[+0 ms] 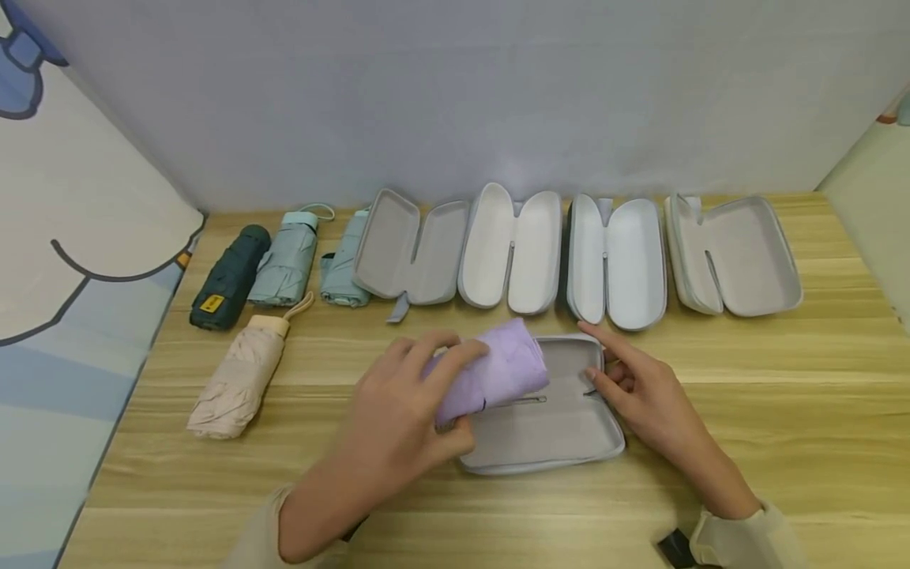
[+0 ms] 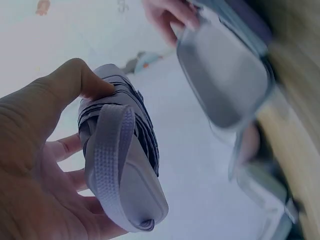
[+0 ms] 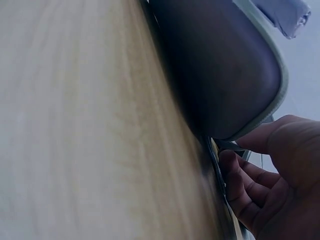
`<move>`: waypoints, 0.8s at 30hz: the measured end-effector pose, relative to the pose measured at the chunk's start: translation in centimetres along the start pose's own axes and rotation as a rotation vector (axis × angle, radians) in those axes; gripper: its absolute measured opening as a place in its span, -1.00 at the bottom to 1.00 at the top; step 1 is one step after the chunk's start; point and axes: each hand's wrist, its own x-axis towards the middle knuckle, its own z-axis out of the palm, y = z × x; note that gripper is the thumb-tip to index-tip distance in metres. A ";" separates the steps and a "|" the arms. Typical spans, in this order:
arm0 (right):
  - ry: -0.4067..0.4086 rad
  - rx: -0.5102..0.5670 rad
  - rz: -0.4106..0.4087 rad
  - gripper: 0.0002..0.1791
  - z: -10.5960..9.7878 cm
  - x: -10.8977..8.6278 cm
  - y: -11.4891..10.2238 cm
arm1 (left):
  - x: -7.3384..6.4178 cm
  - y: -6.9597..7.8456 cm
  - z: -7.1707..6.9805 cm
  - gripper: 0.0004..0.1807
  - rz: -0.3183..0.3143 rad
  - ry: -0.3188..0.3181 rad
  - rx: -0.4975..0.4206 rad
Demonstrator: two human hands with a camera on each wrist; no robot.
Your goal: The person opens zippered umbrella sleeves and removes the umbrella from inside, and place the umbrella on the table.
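My left hand (image 1: pixel 408 395) grips a folded purple umbrella (image 1: pixel 501 371) above the left side of an open grey zip case (image 1: pixel 547 450). The left wrist view shows the wrist strap (image 2: pixel 107 160) looped over the umbrella's handle end, thumb on one side and fingers on the other. At the case's right end, my right hand (image 1: pixel 643 387) holds the rim, with the thumb at the inner edge and the index finger stretched along the far corner. In the right wrist view the thumb and fingers pinch the case (image 3: pixel 225 75) near its hinge side.
Behind stands a row of open cases: a grey one (image 1: pixel 437 273), two white-lined ones (image 1: pixel 533 253) (image 1: pixel 636 261) and another grey one (image 1: pixel 757 261). Folded umbrellas lie at left: dark green (image 1: pixel 231 273), two light green (image 1: pixel 287 261) (image 1: pixel 347 269) and beige (image 1: pixel 238 379). A wall rises behind the wooden table.
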 end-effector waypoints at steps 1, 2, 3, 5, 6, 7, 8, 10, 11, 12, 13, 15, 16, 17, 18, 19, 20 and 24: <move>-0.001 -0.002 -0.001 -0.33 0.0 0.0 0.0 | -0.1 -0.4 -0.2 -0.24 -0.016 0.012 0.001; -0.001 -0.005 -0.002 -0.32 0.0 0.0 0.0 | -0.2 -0.7 -0.5 -0.24 -0.035 0.020 0.004; -0.001 -0.006 -0.004 -0.32 0.0 0.0 0.1 | -0.4 -1.1 -0.7 -0.24 -0.056 0.026 0.008; -0.003 -0.007 -0.007 -0.32 0.0 0.0 0.1 | -0.6 -2.0 -1.2 -0.25 -0.096 0.037 0.019; -0.005 -0.009 -0.008 -0.32 0.0 0.0 0.1 | -0.8 -2.4 -1.5 -0.25 -0.117 0.040 0.026; -0.007 -0.010 -0.008 -0.33 0.0 -0.1 0.2 | -1.0 -2.8 -1.7 -0.25 -0.135 0.048 0.036; -0.009 -0.010 -0.008 -0.33 0.0 -0.1 0.2 | -1.2 -3.3 -1.9 -0.24 -0.154 0.055 0.040; -0.012 -0.010 -0.008 -0.34 0.0 -0.1 0.2 | -1.7 -4.2 -2.2 -0.25 -0.182 0.071 0.066; -0.014 -0.009 -0.007 -0.34 -0.1 -0.1 0.1 | -1.9 -4.6 -2.3 -0.25 -0.199 0.075 0.073; -0.016 -0.010 -0.007 -0.34 -0.1 -0.1 0.1 | -2.2 -5.0 -2.5 -0.26 -0.219 0.077 0.079; -0.016 -0.010 -0.006 -0.34 -0.1 -0.1 0.1 | -2.5 -5.4 -2.6 -0.27 -0.238 0.081 0.084; -0.016 -0.015 -0.005 -0.33 -0.1 -0.1 0.1 | -3.0 -6.2 -2.7 -0.28 -0.281 0.080 0.097; -0.016 -0.017 -0.003 -0.33 -0.1 -0.1 0.1 | -3.3 -6.5 -2.6 -0.28 -0.307 0.078 0.099; -0.016 -0.020 -0.001 -0.33 -0.1 -0.1 0.0 | -3.6 -6.8 -2.5 -0.29 -0.335 0.076 0.100; -0.015 -0.022 0.001 -0.33 -0.1 -0.1 0.0 | -3.8 -7.1 -2.4 -0.29 -0.363 0.078 0.104; -0.016 -0.024 0.001 -0.33 -0.1 -0.1 0.0 | -4.1 -7.4 -2.2 -0.30 -0.393 0.081 0.111; -0.017 -0.025 0.001 -0.34 -0.1 -0.1 0.0 | -4.3 -7.6 -2.0 -0.31 -0.422 0.084 0.121; -0.021 -0.022 -0.007 -0.35 0.0 0.0 0.1 | -5.2 -8.7 -1.4 -0.31 -0.539 0.076 0.161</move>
